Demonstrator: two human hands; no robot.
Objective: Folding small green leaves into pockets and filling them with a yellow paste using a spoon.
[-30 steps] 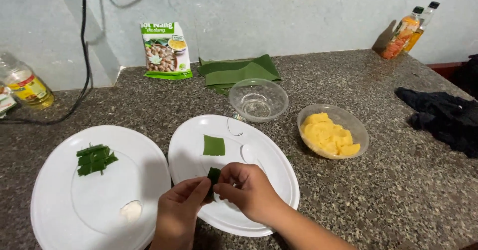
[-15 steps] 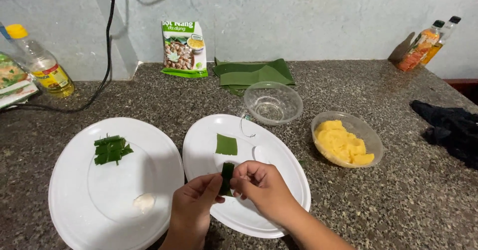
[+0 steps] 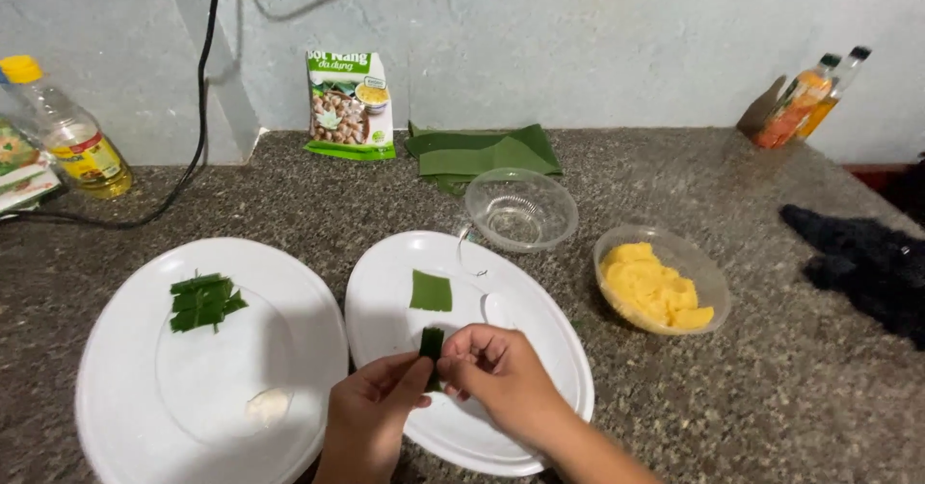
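A speckled grey stone worktop (image 3: 289, 205) fills the view and runs back to a pale wall. On it, at about 8 o'clock from the middle of the picture, lies the larger white plate (image 3: 125, 417), bearing a small stack of cut green leaf strips (image 3: 203, 301) and a pale lump of dough (image 3: 267, 405) near its 5 o'clock edge. Just beside it, at 6 o'clock, lies a second white plate (image 3: 540, 349) with one green leaf square (image 3: 431, 291) lying flat on it.

At 3 o'clock a dark cloth (image 3: 858, 262) is bunched on the worktop. Nearer the middle stands a clear bowl of yellow mash (image 3: 660, 280), and at 12 o'clock from the second plate an empty clear bowl (image 3: 520, 209) touches that plate's rim. Behind it lies a folded pile of green leaves (image 3: 482, 152), with a green food packet (image 3: 349, 104) leaning on the wall and an oil bottle (image 3: 67, 128) at 10 o'clock.

Over the second plate, the left hand (image 3: 371, 421) and right hand (image 3: 501, 378) meet, their fingers pinched closed from both sides on a small folded leaf piece (image 3: 431, 344), held just above the plate.
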